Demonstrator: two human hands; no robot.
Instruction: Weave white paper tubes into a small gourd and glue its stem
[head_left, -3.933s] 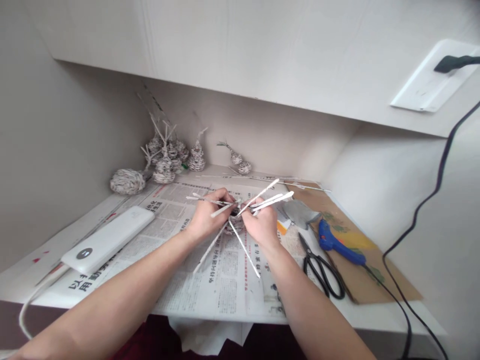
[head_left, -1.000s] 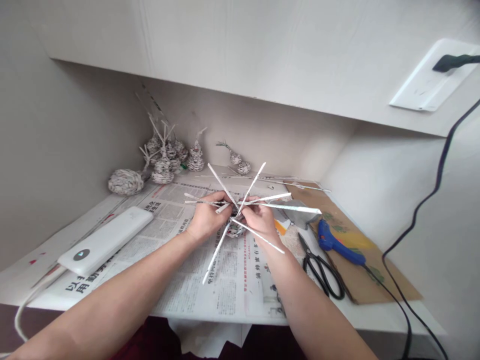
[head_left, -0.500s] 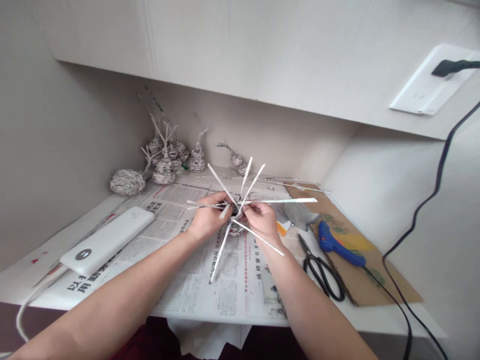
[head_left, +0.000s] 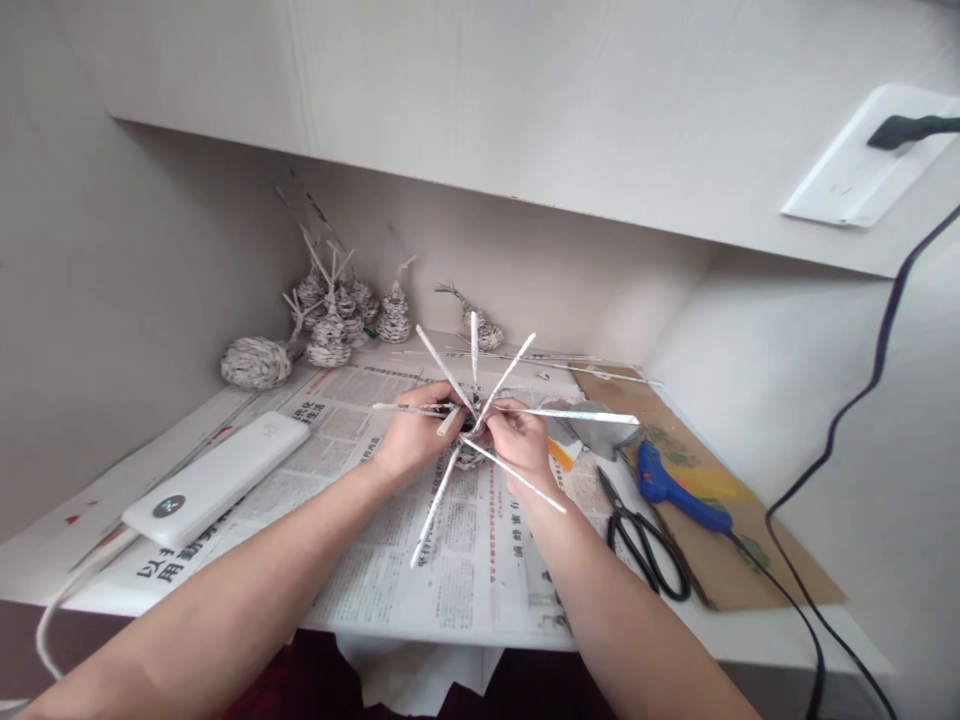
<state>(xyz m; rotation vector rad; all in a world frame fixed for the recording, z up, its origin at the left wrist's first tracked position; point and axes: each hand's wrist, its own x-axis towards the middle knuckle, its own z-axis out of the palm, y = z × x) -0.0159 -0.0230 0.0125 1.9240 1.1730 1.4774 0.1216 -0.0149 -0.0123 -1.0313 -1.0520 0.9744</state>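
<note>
Woven paper form [head_left: 471, 460], opening dark, between both hands [head_left: 416, 436].

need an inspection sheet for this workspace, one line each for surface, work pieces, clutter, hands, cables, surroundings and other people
surface: white tabletop, largely covered by newspaper
work pieces: small woven piece between the hands, paper sticks fanning out from it
clutter: scissors, blue glue gun partly over cardboard, white power bank, woven shapes at the back left
hands: left hand and right hand hold the piece at its rim; fingertips partly hidden
cables: black cable hanging at right, glue gun cord at the front right, white cable at left
surroundings: pale walls, wall socket with black plug
other people: nothing seen
</note>
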